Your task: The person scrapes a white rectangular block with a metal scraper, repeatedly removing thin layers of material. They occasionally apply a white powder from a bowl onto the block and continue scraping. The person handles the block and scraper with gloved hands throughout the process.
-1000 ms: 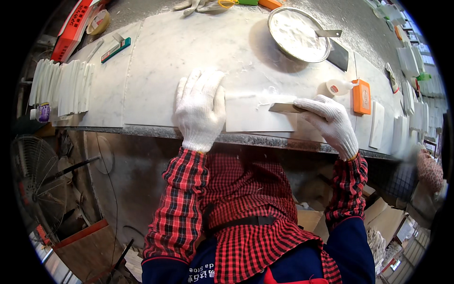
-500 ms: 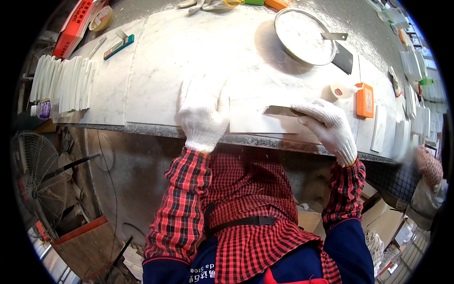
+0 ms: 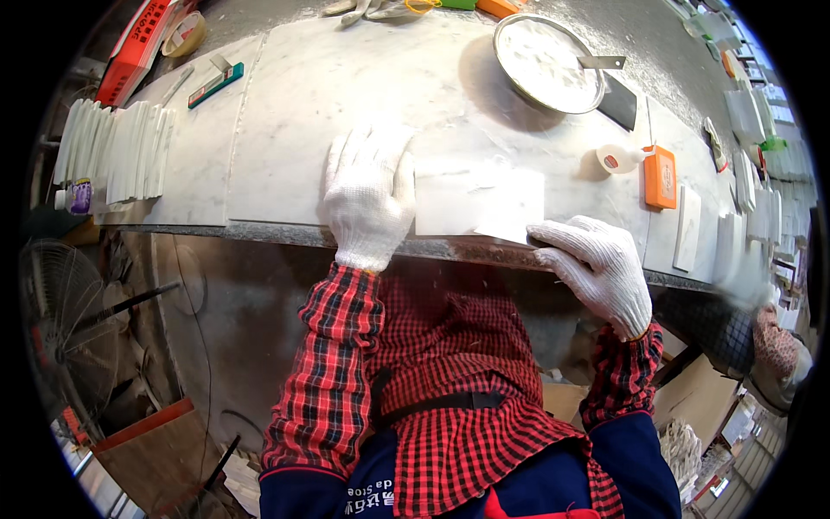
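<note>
My left hand, in a white knitted glove, lies flat with its fingers stretched away from me. Its thumb side is along the left end of a white rectangular stone tile at the table's front edge. My right hand, gloved too, pinches a thin flat metal scraper blade between thumb and fingers. The blade shines bright and rests low over the tile's near right corner, so its outline is hard to make out.
On the marble tabletop stands a round pan of white paste with a spatula. A small white bottle and an orange box are at right. White tiles stand in a row at left. Another person works at far right.
My right hand has drawn the blade nearer to me, from across the tile to its front edge. The left hand has stayed nearly in place.
</note>
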Demonstrator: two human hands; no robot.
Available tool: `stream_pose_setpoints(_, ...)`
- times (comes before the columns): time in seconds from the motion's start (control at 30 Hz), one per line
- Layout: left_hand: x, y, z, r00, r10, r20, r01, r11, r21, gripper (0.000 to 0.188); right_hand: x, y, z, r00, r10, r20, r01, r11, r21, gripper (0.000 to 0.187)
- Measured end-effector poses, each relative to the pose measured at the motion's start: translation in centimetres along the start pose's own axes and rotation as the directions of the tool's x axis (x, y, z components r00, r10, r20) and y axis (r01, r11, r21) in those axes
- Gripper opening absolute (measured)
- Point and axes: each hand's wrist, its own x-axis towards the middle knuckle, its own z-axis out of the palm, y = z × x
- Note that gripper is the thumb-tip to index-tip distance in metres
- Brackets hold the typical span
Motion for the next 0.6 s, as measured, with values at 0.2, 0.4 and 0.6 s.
stream_pose_setpoints(0.2, 0.0, 0.0, 0.1, 1.0, -0.003, -0.014, 0.003, 1.0, -0.015, 0.026, 0.4, 0.2, 1.2, 0.991, -0.03, -0.129, 0.025, 0.999, -0.041, 0.028)
stream_pose_setpoints(0.4, 0.3, 0.4, -0.2, 1.0, -0.007, 0.0, 0.007, 1.0, -0.013, 0.027, 1.0, 3.4, 1.9, 0.993, 0.031, -0.118, -0.031, 1.0, 0.002, 0.033)
stream_pose_setpoints(0.6, 0.2, 0.5, -0.4, 0.999, -0.023, 0.022, 0.023, 1.0, 0.008, 0.028, 2.7, 2.9, 2.6, 0.996, 0.006, -0.085, -0.003, 0.999, 0.035, 0.037)
